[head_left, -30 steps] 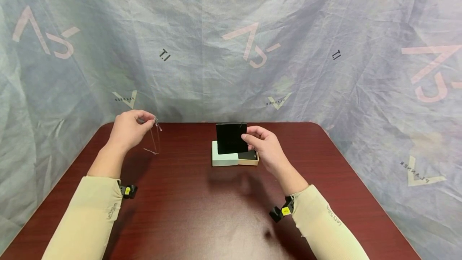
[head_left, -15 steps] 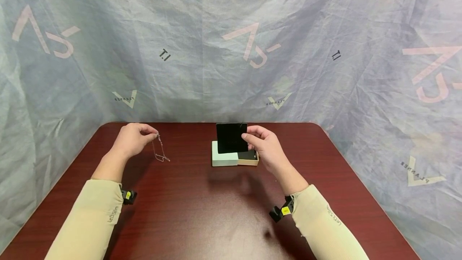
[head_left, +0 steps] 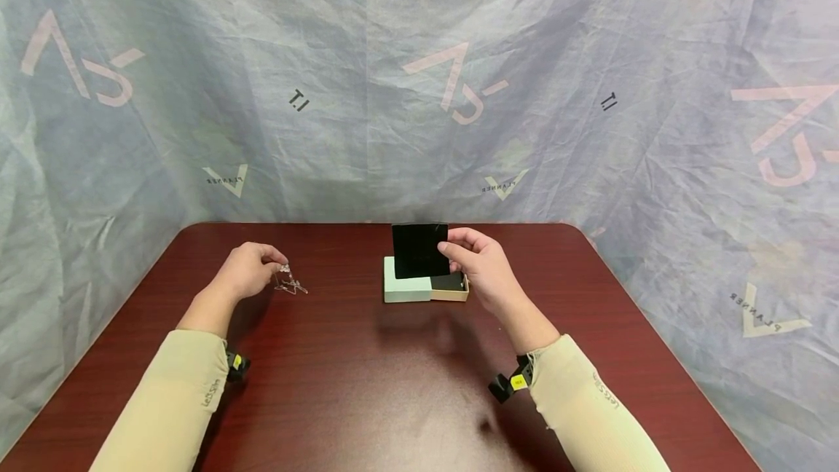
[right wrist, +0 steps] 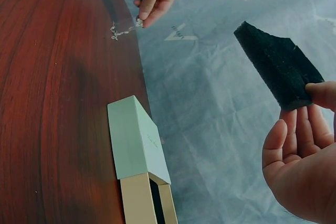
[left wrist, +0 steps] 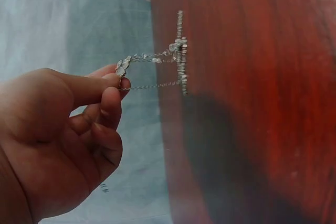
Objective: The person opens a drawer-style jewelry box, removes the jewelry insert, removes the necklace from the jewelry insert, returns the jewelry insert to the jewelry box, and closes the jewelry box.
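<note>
A fine silver chain necklace (left wrist: 180,61) hangs from my left hand (head_left: 245,272), pinched between thumb and forefinger. Its lower end gathers on the table surface in the head view. My right hand (head_left: 481,268) pinches a black square foam pad (head_left: 419,250) by its right edge and holds it up. Behind and below the pad stands a small box with a pale green sleeve (right wrist: 128,140) and a tan drawer (right wrist: 137,198) pulled partly out to the right. Black lining shows inside the drawer. The pad hides part of the box in the head view.
The box and both hands are over a dark red wooden table (head_left: 367,384). Grey printed cloth (head_left: 367,93) hangs behind the table and along its sides. Each wrist wears a small black camera (head_left: 501,387) below a cream sleeve.
My left hand has lowered and shifted slightly right, and the necklace's lower end has bunched up on the table. My right hand has stayed in place with the foam pad.
</note>
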`<action>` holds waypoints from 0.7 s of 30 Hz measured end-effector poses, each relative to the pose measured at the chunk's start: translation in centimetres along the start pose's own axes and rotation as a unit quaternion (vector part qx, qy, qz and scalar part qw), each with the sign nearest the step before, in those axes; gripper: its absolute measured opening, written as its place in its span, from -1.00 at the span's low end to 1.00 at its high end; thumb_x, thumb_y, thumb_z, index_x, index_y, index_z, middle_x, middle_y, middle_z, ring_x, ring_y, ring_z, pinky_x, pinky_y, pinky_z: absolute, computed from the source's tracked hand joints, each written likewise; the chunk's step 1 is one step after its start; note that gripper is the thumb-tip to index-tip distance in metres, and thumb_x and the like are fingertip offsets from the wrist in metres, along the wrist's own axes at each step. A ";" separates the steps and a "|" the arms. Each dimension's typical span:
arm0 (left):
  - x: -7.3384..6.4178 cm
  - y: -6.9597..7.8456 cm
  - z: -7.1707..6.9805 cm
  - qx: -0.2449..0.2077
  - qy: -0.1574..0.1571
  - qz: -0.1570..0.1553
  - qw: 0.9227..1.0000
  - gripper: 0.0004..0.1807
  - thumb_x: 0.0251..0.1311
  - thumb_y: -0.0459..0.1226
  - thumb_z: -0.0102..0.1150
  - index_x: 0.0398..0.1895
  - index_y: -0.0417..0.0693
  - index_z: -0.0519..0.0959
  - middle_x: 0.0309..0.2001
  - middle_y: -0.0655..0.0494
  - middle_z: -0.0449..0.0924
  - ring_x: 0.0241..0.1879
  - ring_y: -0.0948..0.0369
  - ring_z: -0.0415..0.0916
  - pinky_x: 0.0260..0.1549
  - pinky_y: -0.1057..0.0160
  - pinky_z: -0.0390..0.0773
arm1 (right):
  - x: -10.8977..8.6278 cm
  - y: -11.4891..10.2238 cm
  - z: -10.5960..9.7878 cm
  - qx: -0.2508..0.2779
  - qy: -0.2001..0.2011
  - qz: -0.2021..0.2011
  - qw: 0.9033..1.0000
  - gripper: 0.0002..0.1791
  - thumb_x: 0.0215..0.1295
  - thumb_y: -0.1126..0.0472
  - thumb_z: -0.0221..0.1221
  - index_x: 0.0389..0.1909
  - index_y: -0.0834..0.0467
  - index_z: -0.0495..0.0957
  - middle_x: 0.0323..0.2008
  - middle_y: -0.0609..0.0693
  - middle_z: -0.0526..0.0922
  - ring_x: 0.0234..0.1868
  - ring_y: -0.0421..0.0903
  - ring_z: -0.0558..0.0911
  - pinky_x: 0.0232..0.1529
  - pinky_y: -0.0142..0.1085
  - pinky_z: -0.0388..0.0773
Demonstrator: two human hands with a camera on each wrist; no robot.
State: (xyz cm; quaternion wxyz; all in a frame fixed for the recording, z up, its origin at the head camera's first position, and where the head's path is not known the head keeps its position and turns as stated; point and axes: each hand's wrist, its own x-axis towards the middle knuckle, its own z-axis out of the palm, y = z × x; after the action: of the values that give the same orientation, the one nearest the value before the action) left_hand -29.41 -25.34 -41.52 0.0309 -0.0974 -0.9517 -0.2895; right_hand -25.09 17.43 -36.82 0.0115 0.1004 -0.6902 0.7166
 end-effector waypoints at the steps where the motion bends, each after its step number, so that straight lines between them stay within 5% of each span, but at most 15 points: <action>1: 0.0 -0.1 0.2 -0.005 -0.006 -0.003 1.000 -0.81 0.54 -0.43 0.19 0.00 -0.32 0.77 -0.10 -0.28 0.79 -0.33 0.08 0.68 -0.33 0.15 0.64 | 0.0 0.0 0.0 0.000 0.000 0.000 1.000 -0.90 0.47 0.34 0.33 -0.13 0.08 0.66 -0.39 -0.21 0.65 -0.48 -0.24 0.56 -0.32 -0.46 0.61; 13: 0.5 -1.4 2.3 -0.050 -0.060 -0.035 0.996 -0.76 0.46 -0.48 0.21 0.10 -0.43 0.68 -0.23 -0.17 0.73 -0.37 0.13 0.64 -0.36 0.22 0.63 | -0.1 -0.1 -0.1 -0.012 0.000 0.004 1.000 -0.91 0.48 0.32 0.33 -0.09 0.11 0.66 -0.41 -0.21 0.63 -0.47 -0.23 0.58 -0.36 -0.47 0.58; 21: 0.4 -1.9 2.7 -0.046 -0.068 -0.044 0.996 -0.72 0.47 -0.45 0.24 0.15 -0.43 0.65 -0.21 -0.17 0.70 -0.37 0.14 0.65 -0.34 0.19 0.68 | -0.1 -0.1 -0.2 -0.010 -0.004 0.003 1.000 -0.92 0.48 0.33 0.32 -0.10 0.11 0.67 -0.42 -0.21 0.64 -0.47 -0.24 0.58 -0.37 -0.47 0.57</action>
State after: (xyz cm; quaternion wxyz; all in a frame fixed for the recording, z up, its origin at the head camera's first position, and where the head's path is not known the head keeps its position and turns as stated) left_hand -30.23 -25.32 -44.73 -0.0508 -0.0758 -0.9406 -0.3270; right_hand -25.02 17.69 -36.78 0.0080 0.1009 -0.6978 0.7091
